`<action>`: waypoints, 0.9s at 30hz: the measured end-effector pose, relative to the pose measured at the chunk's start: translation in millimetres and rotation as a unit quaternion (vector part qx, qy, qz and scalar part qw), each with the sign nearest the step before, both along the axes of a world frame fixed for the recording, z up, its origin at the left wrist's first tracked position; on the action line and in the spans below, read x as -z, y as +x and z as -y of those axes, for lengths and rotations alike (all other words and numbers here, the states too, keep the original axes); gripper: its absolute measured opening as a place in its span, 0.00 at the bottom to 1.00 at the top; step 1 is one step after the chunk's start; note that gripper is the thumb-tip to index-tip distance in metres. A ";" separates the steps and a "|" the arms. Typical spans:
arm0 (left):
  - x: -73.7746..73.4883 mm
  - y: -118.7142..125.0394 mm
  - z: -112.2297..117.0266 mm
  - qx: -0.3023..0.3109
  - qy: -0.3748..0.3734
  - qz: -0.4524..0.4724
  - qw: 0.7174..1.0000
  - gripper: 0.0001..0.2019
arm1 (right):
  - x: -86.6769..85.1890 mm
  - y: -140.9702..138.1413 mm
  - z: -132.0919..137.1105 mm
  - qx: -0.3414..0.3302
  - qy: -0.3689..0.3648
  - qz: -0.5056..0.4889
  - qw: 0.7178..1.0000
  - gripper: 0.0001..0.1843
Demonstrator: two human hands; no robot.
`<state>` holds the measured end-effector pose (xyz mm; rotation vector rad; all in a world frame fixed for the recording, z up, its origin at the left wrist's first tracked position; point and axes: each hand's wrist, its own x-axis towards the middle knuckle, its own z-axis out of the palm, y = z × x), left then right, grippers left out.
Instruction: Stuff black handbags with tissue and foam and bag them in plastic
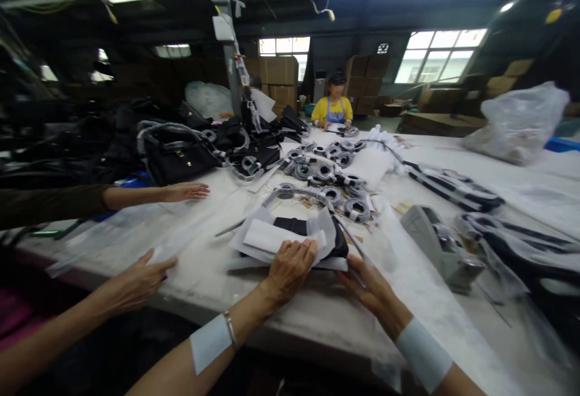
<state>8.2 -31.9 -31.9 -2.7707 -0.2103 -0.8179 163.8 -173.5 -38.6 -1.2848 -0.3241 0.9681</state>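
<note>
A black handbag [339, 240], partly wrapped in white foam sheets [265, 236], lies on the table in front of me. A wrapped handle loops from its far side. My left hand [293, 266], with a bracelet and a pale patch on the forearm, presses curled fingers round the near part of the white foam. At the bag's near right corner, my right hand [366, 282] grips the edge between thumb and fingers. Some of its fingers are hidden under the bag. Just beyond are several wrapped strap coils [356, 209].
A co-worker's two hands [136, 280] reach in from the left over clear plastic film [167, 242]. Black bags [183, 163] pile up at back left. A grey tape dispenser [437, 248] and wrapped straps stand right. A person in yellow [333, 111] sits across the table.
</note>
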 end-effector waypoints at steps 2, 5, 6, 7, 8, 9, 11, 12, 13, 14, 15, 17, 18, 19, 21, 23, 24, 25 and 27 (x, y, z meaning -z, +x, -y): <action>-3.2 2.0 -1.4 -0.017 0.001 0.006 1.000 0.17 | -8.4 2.3 -0.6 0.017 0.006 -0.058 0.998 0.18; -12.0 2.5 -7.5 -0.030 -0.011 0.023 0.999 0.17 | -24.4 5.2 4.2 0.029 -0.012 -0.117 0.993 0.22; -15.5 1.7 -10.0 -0.030 -0.018 0.031 0.999 0.17 | -29.2 5.0 7.3 0.018 -0.017 -0.107 0.994 0.24; -19.0 0.6 -12.6 -0.029 -0.026 0.041 0.998 0.19 | -33.0 3.7 10.8 0.004 -0.021 -0.083 0.996 0.26; -22.6 -0.8 -15.4 -0.028 -0.034 0.052 0.998 0.20 | -35.5 1.5 14.1 -0.009 -0.028 -0.051 0.998 0.30; -26.0 -2.2 -18.2 -0.025 -0.042 0.063 0.997 0.21 | -36.5 -1.6 17.0 -0.021 -0.038 -0.014 0.999 0.35; -32.4 -4.5 -23.8 -0.019 -0.059 0.085 0.994 0.22 | -34.1 -9.4 20.0 -0.030 -0.068 0.051 0.996 0.42; -35.3 -5.3 -26.5 -0.015 -0.066 0.095 0.993 0.22 | -31.2 -13.4 20.1 -0.029 -0.081 0.073 0.994 0.42; -38.0 -5.9 -28.9 -0.011 -0.072 0.103 0.992 0.22 | -27.6 -17.0 19.5 -0.027 -0.087 0.088 0.992 0.40; -40.6 -6.2 -30.8 -0.010 -0.075 0.111 0.991 0.22 | -23.9 -20.2 18.4 -0.026 -0.087 0.098 0.991 0.36; -42.9 -6.5 -32.3 -0.013 -0.075 0.117 0.990 0.22 | -20.5 -22.8 17.4 -0.024 -0.084 0.105 0.991 0.32; -47.2 -6.9 -34.1 -0.029 -0.073 0.124 0.989 0.22 | -15.0 -26.9 16.4 -0.025 -0.081 0.108 0.991 0.27; -49.0 -7.1 -34.7 -0.040 -0.070 0.125 0.989 0.21 | -13.0 -28.6 16.9 -0.025 -0.083 0.106 0.991 0.27; -50.6 -7.2 -35.3 -0.050 -0.068 0.125 0.989 0.20 | -11.5 -30.3 18.1 -0.027 -0.088 0.103 0.990 0.29; -53.3 -7.2 -37.5 -0.067 -0.068 0.128 0.987 0.20 | -9.5 -33.6 22.1 -0.048 -0.093 0.091 0.990 0.31; -55.3 -6.9 -41.0 -0.080 -0.071 0.136 0.985 0.21 | -8.8 -36.2 27.1 -0.092 -0.087 0.061 0.990 0.31; -56.1 -6.7 -43.1 -0.087 -0.076 0.139 0.983 0.22 | -9.0 -36.7 29.6 -0.116 -0.081 0.037 0.989 0.30; -57.0 -6.6 -45.3 -0.095 -0.083 0.140 0.982 0.24 | -9.4 -36.5 31.8 -0.135 -0.074 0.008 0.988 0.30; -59.3 -6.8 -49.7 -0.111 -0.101 0.133 0.980 0.25 | -10.5 -33.9 35.1 -0.151 -0.064 -0.056 0.985 0.27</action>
